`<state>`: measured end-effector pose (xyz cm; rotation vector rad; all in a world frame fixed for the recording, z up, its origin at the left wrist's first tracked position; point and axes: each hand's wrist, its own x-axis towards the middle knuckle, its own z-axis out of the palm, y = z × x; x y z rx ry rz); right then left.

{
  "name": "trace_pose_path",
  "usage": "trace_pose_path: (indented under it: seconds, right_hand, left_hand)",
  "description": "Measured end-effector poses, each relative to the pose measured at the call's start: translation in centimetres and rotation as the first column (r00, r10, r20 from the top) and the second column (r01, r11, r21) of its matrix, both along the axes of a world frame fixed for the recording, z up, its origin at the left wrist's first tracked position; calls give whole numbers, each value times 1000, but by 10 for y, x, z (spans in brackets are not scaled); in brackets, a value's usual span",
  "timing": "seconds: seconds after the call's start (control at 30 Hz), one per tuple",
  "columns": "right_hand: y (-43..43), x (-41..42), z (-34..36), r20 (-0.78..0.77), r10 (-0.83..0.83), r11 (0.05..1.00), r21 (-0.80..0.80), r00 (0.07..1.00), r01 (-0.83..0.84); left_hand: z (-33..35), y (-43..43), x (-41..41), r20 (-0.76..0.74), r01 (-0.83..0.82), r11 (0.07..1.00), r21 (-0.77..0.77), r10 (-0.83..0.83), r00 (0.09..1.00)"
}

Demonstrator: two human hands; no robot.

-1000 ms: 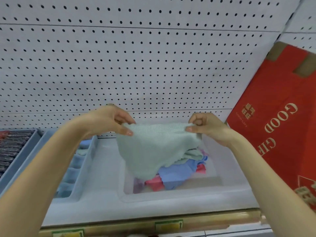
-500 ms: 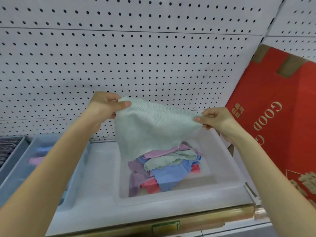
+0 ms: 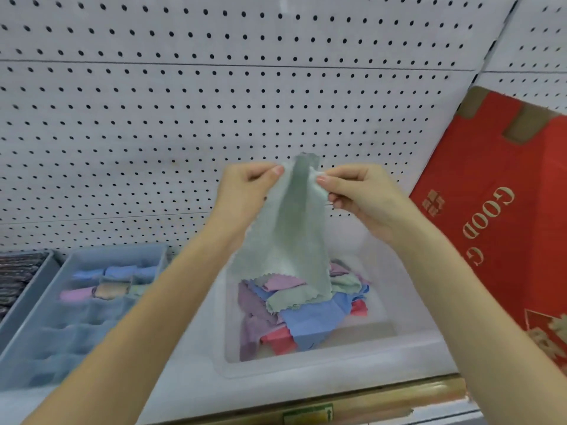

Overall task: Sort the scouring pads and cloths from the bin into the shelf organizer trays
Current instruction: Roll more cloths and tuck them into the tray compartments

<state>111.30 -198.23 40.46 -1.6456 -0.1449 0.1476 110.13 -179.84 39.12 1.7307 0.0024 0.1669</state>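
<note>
Left hand [image 3: 245, 194], right hand [image 3: 365, 200] pinching green cloth [image 3: 288, 240] over bin [image 3: 337, 363], red box [image 3: 491, 210] beside, perhaps rolled cloths [image 3: 113, 289] in tray [image 3: 116, 248]

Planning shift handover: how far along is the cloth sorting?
Done: a few rolled cloths sit at the back of the grey tray. In hand: left hand and right hand pinch a green cloth above the bin. Left: a pile of cloths in that bin; the tray's front looks unfilled.
</note>
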Motion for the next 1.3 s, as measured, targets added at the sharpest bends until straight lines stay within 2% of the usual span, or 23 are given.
trace_pose_path:
  seconds: [0.1,0.2,0.33,0.6,0.77,0.87,1.03,1.3]
  right_hand:
    - [18,-4,-4,6,13,995,103,1000,-14]
    - [23,-8,-8,14,10,993,114,1000,-12]
    - [24,-15,-11,2,16,991,132,1000,-16]
    - [29,-22,-17,33,-208,963,182,978,198]
    - [30,-23,-17,45,-305,934,211,951,290]
    - [38,-24,-19,47,-261,949,194,964,248]
    - [42,-23,-17,7,-192,950,253,981,184]
    - [43,-20,-12,-42,-198,959,199,979,202]
  left_hand:
    - [-5,-14,-9,4,24,996,-81,-24,1000]
    - [-8,-16,-15,32,38,989,-144,-34,999]
    - [-11,-15,-18,37,52,988,-145,-47,998]
    - [-21,-21,-24,137,-1,997,-82,12,990]
    - [-36,-19,-17,170,-74,993,-97,89,981]
    - [-36,-24,-19,177,-44,995,-95,60,982]
    - [-31,-26,-22,183,-44,987,-157,73,980]
    - [-39,-27,-15,201,-116,980,-162,148,968]
